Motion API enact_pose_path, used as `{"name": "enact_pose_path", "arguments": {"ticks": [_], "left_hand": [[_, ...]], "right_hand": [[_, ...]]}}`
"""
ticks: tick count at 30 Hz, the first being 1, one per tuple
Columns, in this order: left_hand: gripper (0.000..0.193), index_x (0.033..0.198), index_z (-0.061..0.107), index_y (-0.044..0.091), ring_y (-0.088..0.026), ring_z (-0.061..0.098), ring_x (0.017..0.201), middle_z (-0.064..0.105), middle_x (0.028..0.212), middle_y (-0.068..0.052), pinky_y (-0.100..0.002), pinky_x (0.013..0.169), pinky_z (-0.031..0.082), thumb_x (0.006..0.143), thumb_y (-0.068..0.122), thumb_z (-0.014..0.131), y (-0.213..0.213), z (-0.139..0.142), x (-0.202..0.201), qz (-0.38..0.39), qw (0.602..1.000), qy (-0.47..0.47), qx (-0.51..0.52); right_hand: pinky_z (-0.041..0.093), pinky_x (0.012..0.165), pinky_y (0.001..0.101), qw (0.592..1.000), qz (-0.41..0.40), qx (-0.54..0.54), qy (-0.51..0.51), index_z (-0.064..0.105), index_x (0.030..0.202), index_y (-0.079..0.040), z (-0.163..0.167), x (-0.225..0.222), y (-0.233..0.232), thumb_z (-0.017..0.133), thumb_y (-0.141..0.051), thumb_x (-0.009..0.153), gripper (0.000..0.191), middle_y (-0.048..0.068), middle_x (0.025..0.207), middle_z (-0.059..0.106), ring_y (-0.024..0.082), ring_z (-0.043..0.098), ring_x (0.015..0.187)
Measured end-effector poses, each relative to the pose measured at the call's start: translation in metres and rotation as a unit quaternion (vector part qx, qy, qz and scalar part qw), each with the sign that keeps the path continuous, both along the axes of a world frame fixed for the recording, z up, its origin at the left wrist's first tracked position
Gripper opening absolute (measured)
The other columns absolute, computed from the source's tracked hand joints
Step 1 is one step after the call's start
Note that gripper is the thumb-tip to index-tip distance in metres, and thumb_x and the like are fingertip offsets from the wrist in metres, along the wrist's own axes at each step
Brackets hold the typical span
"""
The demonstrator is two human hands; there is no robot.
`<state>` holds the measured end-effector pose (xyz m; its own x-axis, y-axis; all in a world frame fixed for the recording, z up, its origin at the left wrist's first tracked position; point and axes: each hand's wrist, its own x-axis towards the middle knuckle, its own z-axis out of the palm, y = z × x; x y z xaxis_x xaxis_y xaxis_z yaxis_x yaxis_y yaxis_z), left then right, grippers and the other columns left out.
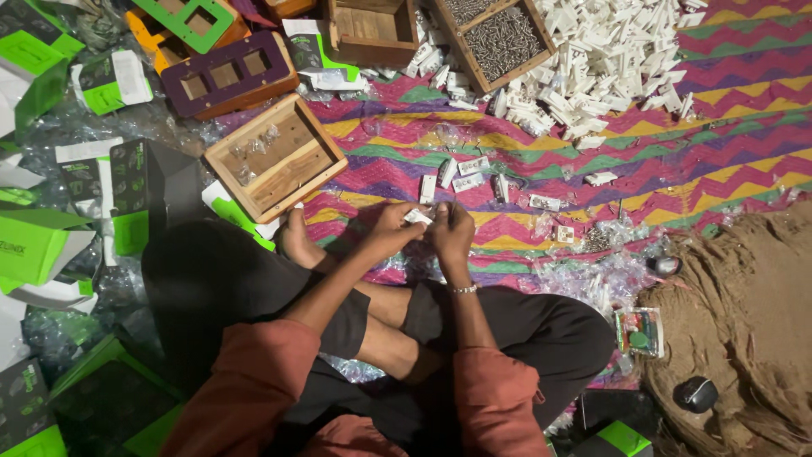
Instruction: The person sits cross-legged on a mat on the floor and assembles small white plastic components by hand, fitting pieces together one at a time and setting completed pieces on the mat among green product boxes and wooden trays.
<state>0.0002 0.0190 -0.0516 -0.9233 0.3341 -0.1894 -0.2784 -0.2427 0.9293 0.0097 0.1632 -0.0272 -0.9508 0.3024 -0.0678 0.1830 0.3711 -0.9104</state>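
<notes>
I sit cross-legged on a zigzag-patterned mat (727, 110). My left hand (391, 227) and my right hand (452, 234) meet in front of my knees, both closed around one small white plastic part (418, 217). My right wrist carries a bracelet. Just beyond my hands several loose white parts (470, 174) lie on the mat. A big heap of the same white parts (605, 63) is piled at the far right.
An open wooden box (275, 157) holding clear bags sits to the left. A wooden tray of screws (499, 38) stands at the top. Green-and-black cartons (38, 245) crowd the left side. Clear plastic bags (600, 279) and a brown blanket (744, 322) lie right.
</notes>
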Motion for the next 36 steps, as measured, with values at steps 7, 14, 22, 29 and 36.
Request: {"name": "enact_pose_path", "arguments": {"ticks": [7,14,22,29,36], "left_hand": [[0.033,0.123,0.065,-0.008,-0.012,0.068,0.080,0.071,0.097,-0.007,-0.027,0.072,0.058,0.092,0.002,0.069,-0.003,-0.001,0.006,0.003,0.998,-0.025,0.051],[0.043,0.133,0.056,-0.002,-0.017,0.073,0.083,0.067,0.100,-0.006,-0.029,0.079,0.062,0.092,0.003,0.065,-0.017,0.003,0.002,-0.014,0.981,-0.166,0.104],[0.033,0.121,0.057,0.002,-0.013,0.069,0.088,0.065,0.100,-0.006,-0.028,0.081,0.061,0.089,-0.002,0.067,-0.016,0.005,-0.001,-0.073,0.985,-0.137,0.080],[0.024,0.116,0.060,0.002,-0.010,0.066,0.080,0.072,0.097,-0.006,-0.023,0.061,0.043,0.093,0.004,0.065,-0.018,0.009,-0.004,-0.022,0.993,-0.116,0.027],[0.026,0.111,0.069,0.004,-0.016,0.065,0.061,0.070,0.087,-0.008,-0.028,0.051,0.051,0.088,0.001,0.058,-0.014,0.015,-0.012,0.003,0.992,-0.124,0.030]], "right_hand": [[0.050,0.065,0.0353,0.992,0.001,0.115,0.049,0.069,0.095,0.001,-0.002,-0.001,0.004,0.062,-0.017,0.099,0.020,0.013,0.077,0.068,0.016,0.063,0.068],[0.050,0.063,0.0322,0.998,0.042,0.011,0.044,0.068,0.094,0.003,-0.003,-0.006,0.015,0.064,-0.014,0.101,0.019,0.007,0.073,0.066,0.012,0.058,0.068],[0.048,0.065,0.0255,0.990,-0.012,-0.029,0.138,0.065,0.096,0.000,0.007,0.002,0.004,0.059,-0.010,0.105,0.014,-0.001,0.079,0.063,0.006,0.055,0.072],[0.043,0.061,0.0255,0.992,-0.022,-0.097,0.079,0.064,0.096,0.000,-0.001,0.003,0.002,0.058,-0.016,0.106,0.020,-0.002,0.077,0.058,0.006,0.050,0.069],[0.043,0.059,0.0289,0.990,-0.091,-0.067,0.085,0.064,0.092,0.000,-0.005,-0.008,0.016,0.058,-0.021,0.104,0.024,0.000,0.072,0.056,0.011,0.050,0.067]]}}
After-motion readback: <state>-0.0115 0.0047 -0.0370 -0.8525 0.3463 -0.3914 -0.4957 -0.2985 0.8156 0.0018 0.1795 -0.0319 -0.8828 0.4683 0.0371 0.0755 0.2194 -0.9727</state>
